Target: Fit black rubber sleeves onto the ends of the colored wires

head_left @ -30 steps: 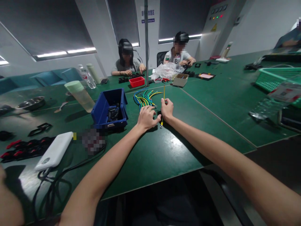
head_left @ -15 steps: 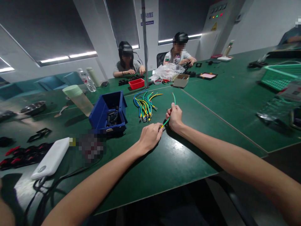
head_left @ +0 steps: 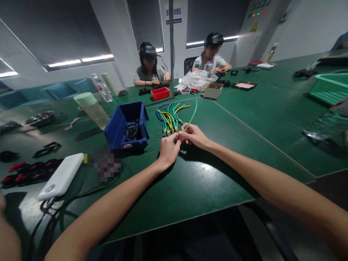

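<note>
Between my two hands is a green-and-yellow wire (head_left: pixel 194 115), its free end curving up and away over the table. My left hand (head_left: pixel 169 148) is closed, fingertips pinching at the near end of the wire, which the fingers hide. My right hand (head_left: pixel 196 136) is closed too, thumb and fingers on the wire right beside the left fingertips. Just beyond lies a bunch of blue, green and yellow wires (head_left: pixel 169 115) with metal ring terminals at their near ends, partly covered by my left hand.
Left of the wires stands a blue bin (head_left: pixel 114 127) with black parts. A white power bank (head_left: pixel 61 176) with cables lies nearer. Farther back are a red tray (head_left: pixel 160 94), a cardboard box (head_left: pixel 212 91) and a metal pole (head_left: pixel 172 50). Two people sit across the green table (head_left: pixel 217 181).
My hands have come together, the right one moving left and down along the wire to the left fingertips. More of the wire now sticks out above them. The camera view has shifted slightly.
</note>
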{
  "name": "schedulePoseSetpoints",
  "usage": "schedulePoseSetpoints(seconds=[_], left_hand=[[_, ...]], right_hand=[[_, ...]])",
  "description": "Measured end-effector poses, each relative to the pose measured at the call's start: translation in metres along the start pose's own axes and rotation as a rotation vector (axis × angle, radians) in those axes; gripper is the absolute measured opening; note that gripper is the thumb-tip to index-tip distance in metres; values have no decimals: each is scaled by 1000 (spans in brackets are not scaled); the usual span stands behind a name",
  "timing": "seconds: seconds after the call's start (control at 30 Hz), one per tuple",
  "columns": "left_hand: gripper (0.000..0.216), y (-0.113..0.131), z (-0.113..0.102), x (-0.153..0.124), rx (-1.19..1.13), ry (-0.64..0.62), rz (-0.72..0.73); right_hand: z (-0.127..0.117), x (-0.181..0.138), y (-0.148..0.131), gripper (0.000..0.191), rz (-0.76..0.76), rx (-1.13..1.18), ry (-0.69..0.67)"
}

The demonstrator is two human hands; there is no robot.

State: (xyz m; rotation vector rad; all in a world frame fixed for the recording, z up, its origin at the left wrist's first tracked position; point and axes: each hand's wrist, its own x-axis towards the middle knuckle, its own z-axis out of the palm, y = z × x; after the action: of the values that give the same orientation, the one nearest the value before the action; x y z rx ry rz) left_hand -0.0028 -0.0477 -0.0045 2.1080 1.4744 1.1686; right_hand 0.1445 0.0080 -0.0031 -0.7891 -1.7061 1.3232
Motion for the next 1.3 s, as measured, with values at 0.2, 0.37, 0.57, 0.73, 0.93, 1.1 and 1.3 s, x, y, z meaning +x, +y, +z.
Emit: schedulePoseSetpoints(seconds=[0.2,0.37,0.57,0.73,0.93,1.1,1.3], left_hand=[[28,18,-37,15,549,-191,293],[41,37,-86,37,673,-17,402],[38,22,-164,67,944,265,43],[25,-28,-198,79,1082,-222,-294],[32,-75,-183,82,1050,-493,-483],[32,-84,-171,81,1039,-515,-463],[41,-95,-168,78,1035,-529,-441]], right_hand=[[-13,1,-13,38,27,58,-69],[-13,4,5,33,30,8,6],[-13,7,25,22,49,-93,79],[-12,7,24,16,49,-176,105],[-10,7,22,16,51,-118,109],[-10,7,20,15,60,-94,100],[-10,9,23,16,64,-50,106]])
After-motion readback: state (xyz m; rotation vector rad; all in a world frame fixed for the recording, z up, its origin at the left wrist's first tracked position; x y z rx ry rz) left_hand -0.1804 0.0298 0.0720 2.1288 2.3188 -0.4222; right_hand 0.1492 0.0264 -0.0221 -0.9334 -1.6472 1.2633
